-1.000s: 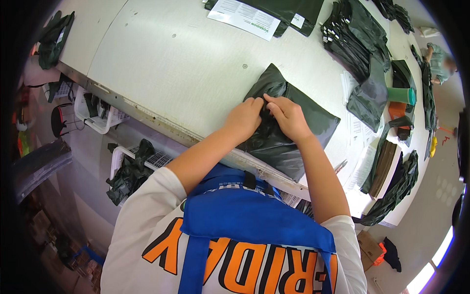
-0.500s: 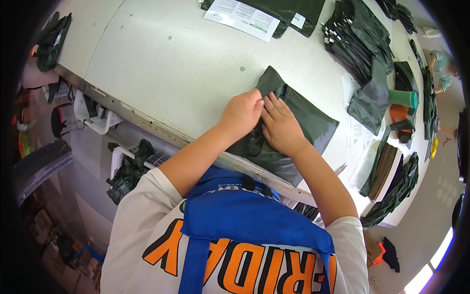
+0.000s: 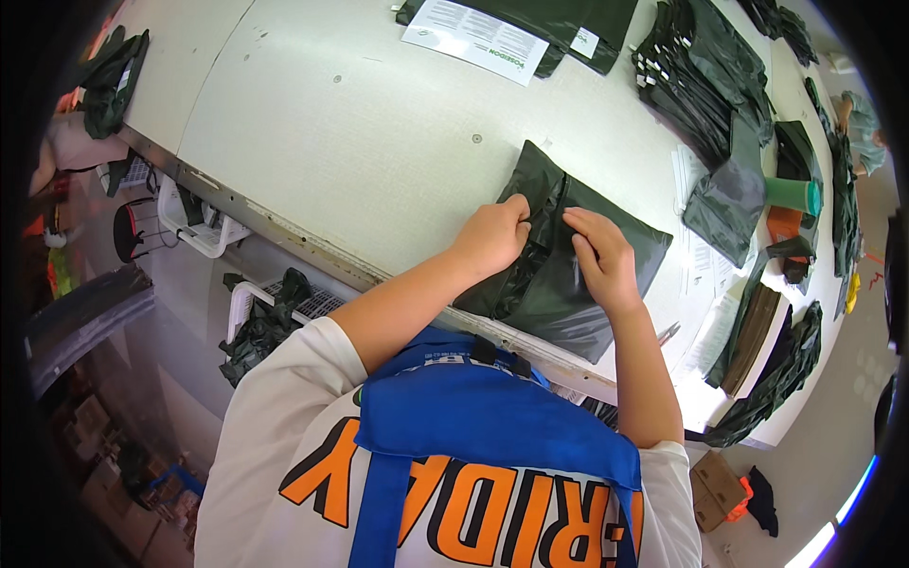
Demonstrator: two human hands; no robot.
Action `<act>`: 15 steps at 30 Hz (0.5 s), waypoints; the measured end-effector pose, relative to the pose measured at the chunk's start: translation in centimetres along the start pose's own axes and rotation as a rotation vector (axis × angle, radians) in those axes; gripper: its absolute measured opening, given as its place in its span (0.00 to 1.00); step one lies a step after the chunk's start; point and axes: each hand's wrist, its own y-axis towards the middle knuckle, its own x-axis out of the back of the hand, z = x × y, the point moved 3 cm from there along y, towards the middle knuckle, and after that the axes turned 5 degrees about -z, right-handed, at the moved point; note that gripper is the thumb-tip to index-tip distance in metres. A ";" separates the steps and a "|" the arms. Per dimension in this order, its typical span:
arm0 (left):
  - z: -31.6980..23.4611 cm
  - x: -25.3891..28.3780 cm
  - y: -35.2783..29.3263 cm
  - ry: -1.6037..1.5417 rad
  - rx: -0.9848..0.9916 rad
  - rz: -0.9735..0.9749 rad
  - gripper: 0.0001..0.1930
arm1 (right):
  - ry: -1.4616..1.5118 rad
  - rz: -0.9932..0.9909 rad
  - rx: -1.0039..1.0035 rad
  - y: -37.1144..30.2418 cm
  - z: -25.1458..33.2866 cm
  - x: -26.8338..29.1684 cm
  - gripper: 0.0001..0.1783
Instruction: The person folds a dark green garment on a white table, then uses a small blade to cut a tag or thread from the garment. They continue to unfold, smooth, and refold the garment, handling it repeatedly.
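Note:
A folded piece of shiny dark green coated fabric [image 3: 568, 293] lies tilted along the near table edge; what kind of article it is I cannot make out. A folded strip runs along its left part, with a crumpled dark band beside it. My left hand [image 3: 494, 237] is closed at this strip, fingers curled over its edge. Just to the right, my right hand [image 3: 603, 257] rests edgewise over the fabric, fingers together and slightly bent, thumb apart. Nothing shows between its fingers.
Dark green pieces with a printed white sheet [image 3: 473, 40] lie at the far side. A pile of dark straps and fabric [image 3: 701, 76] is at the far right, near a green cylinder [image 3: 793, 196]. White baskets [image 3: 241, 308] stand below the left table edge.
My hands, close together before, have moved apart. The right one has shifted right and turned onto its edge, uncovering the middle of the folded fabric. The view has shifted slightly.

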 end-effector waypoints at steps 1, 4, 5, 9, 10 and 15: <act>-0.2 0.0 0.0 0.025 -0.017 -0.010 0.05 | -0.168 0.042 0.068 -0.8 0.2 -0.2 0.20; -1.8 0.4 0.4 0.097 -0.065 -0.038 0.06 | -0.611 0.170 0.195 -2.7 0.5 -2.4 0.35; -3.3 0.8 0.3 0.118 -0.070 -0.048 0.06 | -0.645 0.149 0.178 -2.6 0.0 -2.8 0.35; -4.5 -0.7 0.2 0.249 -0.186 -0.025 0.06 | -0.683 0.145 0.124 -2.1 -0.6 -4.3 0.29; -4.6 -1.3 0.2 0.316 -0.179 0.034 0.06 | -0.692 0.160 0.123 -1.9 -0.9 -4.4 0.28; -3.3 -2.0 1.8 0.408 -0.136 0.114 0.07 | -0.402 -0.056 0.151 -1.7 -2.1 -3.6 0.23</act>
